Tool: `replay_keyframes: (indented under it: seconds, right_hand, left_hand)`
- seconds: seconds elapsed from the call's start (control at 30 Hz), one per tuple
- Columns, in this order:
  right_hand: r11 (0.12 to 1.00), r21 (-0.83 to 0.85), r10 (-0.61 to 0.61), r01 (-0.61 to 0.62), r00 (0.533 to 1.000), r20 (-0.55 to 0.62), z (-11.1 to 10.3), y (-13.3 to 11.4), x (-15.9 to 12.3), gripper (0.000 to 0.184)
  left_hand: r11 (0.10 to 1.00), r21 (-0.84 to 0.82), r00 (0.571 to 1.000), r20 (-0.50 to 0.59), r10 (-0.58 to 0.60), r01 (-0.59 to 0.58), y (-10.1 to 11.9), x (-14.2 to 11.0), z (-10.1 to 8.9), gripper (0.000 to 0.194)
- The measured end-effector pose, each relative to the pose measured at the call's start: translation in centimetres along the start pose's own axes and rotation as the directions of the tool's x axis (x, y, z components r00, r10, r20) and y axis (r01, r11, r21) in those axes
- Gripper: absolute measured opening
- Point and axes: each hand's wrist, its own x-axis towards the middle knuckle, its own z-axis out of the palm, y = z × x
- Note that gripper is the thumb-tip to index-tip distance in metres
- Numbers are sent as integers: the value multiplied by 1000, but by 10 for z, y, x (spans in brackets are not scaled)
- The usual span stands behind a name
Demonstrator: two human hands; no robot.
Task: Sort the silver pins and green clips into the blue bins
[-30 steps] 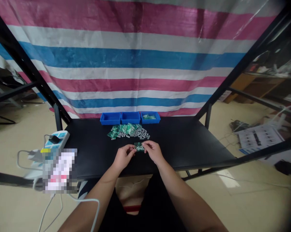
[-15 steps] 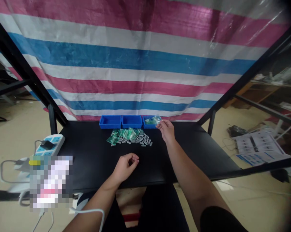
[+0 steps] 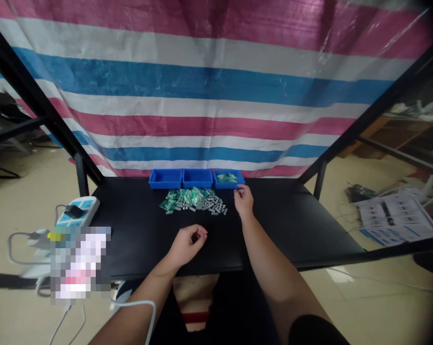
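My right hand (image 3: 244, 200) is just in front of the right blue bin (image 3: 228, 186), its thumb and fingers apart with nothing between them. Inside that bin lie several small clear bags with green parts (image 3: 226, 178). Near the table's front edge, my left hand (image 3: 187, 245) rests with its fingers curled toward the thumb, and nothing shows in it. Between the hands and the bins spreads a pile of green-tinted plastic bags (image 3: 187, 196). Loose small silvery cylinders (image 3: 212, 206) lie at the right side and front of this pile.
Two more blue bins, the left one (image 3: 165, 185) and the middle one (image 3: 197, 185), stand in the same row on the black table (image 3: 284, 225). A striped sheet (image 3: 209, 86) hangs behind. At the left are a power strip (image 3: 78, 213) and a white cable (image 3: 137, 302).
A clear bag was in my right hand at the right bin's edge; the fingers have let go and drawn back slightly. My left hand stays in place. The view has shifted slightly.
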Motion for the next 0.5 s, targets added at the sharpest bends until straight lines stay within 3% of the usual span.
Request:
replay_keyframes:
  seconds: [0.13,0.3,0.4,0.5]
  right_hand:
    - [992,-84,-94,98,994,48,-6,-13,-15,30]
    - [996,-41,-79,83,993,84,-18,-22,-44,21]
    - [997,-27,-66,69,994,88,-27,-25,-61,20]
    - [998,-31,-57,60,994,93,-33,-28,-72,20]
  left_hand:
    - [1000,4,997,-68,28,-28,0,0,2,18]
    - [997,78,950,-311,40,-17,-9,7,-6,16]
    - [940,326,896,-439,61,95,-16,14,-31,16]
    - [767,511,799,-602,-3,388,-23,22,-61,34]
